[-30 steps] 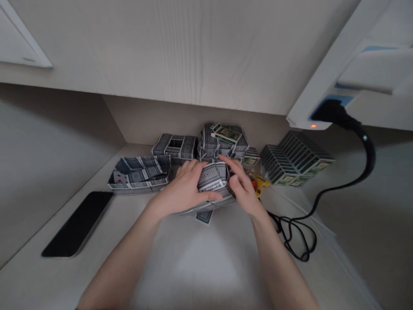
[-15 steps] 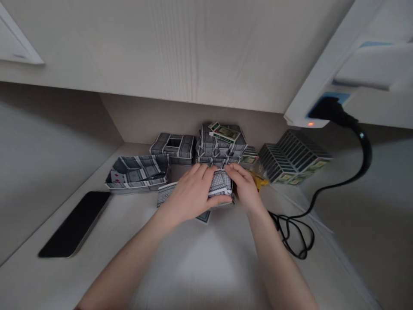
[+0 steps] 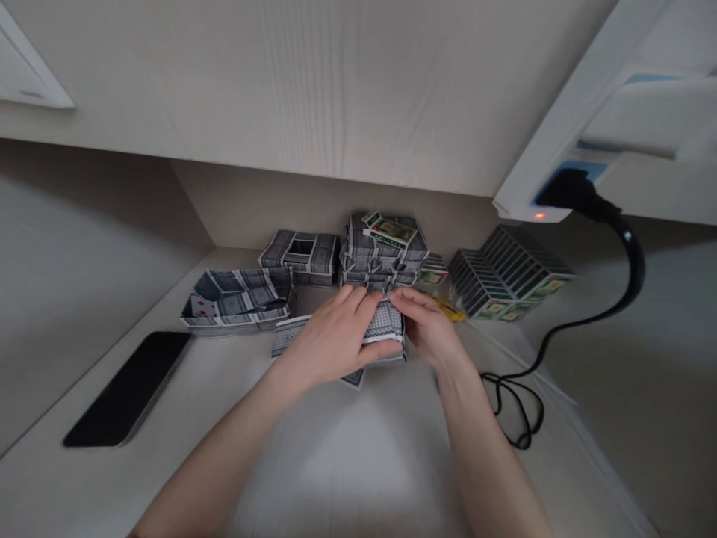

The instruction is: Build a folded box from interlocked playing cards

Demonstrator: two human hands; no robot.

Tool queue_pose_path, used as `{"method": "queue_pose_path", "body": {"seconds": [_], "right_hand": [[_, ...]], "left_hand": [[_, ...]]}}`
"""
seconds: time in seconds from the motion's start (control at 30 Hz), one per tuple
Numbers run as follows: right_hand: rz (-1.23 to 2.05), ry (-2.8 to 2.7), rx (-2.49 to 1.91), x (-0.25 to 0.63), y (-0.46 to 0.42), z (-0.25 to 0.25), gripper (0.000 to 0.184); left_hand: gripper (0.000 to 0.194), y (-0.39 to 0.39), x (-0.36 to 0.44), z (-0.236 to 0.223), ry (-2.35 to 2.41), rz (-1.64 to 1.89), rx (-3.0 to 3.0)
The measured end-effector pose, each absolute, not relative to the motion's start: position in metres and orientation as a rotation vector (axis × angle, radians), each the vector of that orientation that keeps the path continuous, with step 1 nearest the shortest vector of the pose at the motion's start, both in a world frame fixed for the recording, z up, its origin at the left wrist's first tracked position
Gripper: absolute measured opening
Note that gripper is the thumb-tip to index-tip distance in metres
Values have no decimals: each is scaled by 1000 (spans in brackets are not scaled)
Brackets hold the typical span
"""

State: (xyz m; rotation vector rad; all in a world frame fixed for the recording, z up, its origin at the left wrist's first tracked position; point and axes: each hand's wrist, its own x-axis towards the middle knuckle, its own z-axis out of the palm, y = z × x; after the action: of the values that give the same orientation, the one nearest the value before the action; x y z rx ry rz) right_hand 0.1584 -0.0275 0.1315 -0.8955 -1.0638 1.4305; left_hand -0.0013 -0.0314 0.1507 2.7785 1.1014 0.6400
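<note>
A box folded from patterned playing cards (image 3: pixel 386 323) lies on the desk under both hands. My left hand (image 3: pixel 336 332) is closed over its left part, thumb along the near side and fingers across the top. At its far right edge my right hand (image 3: pixel 426 321) pinches with thumb and forefinger; whether a card edge is between them is hard to make out. A long card strip (image 3: pixel 287 335) sticks out left of my left hand, and a loose card (image 3: pixel 353 378) pokes out below it. Behind stands a stacked card structure (image 3: pixel 384 258) with an opened card packet (image 3: pixel 390 230) on top.
An open card tray (image 3: pixel 238 299) and a card box with a square hole (image 3: pixel 302 252) stand to the left. A phone (image 3: pixel 128 388) lies nearer. To the right are stacked card packs (image 3: pixel 509 273), yellow-handled scissors (image 3: pixel 449 310) and a black cable (image 3: pixel 523 418). A panel (image 3: pixel 347 90) overhangs the back.
My right hand has turned slightly and drawn its fingertips together at the box's edge. The left hand stays on the box, its fingers shifted a little.
</note>
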Motion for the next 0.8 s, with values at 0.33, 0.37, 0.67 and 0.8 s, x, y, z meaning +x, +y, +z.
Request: {"method": "queue_pose_path", "body": {"seconds": [0.33, 0.37, 0.67, 0.8], "right_hand": [[1490, -1017, -938, 158, -26, 130, 20], [1509, -998, -930, 159, -25, 129, 20], [1558, -1001, -844, 177, -16, 124, 18], [1673, -1050, -849, 186, -13, 119, 19]], "left_hand": [[54, -30, -3, 150, 1032, 601, 2750], [58, -29, -4, 150, 1048, 610, 2748], [77, -9, -22, 141, 1273, 686, 2580], [69, -4, -19, 136, 1208, 698, 2558]]}}
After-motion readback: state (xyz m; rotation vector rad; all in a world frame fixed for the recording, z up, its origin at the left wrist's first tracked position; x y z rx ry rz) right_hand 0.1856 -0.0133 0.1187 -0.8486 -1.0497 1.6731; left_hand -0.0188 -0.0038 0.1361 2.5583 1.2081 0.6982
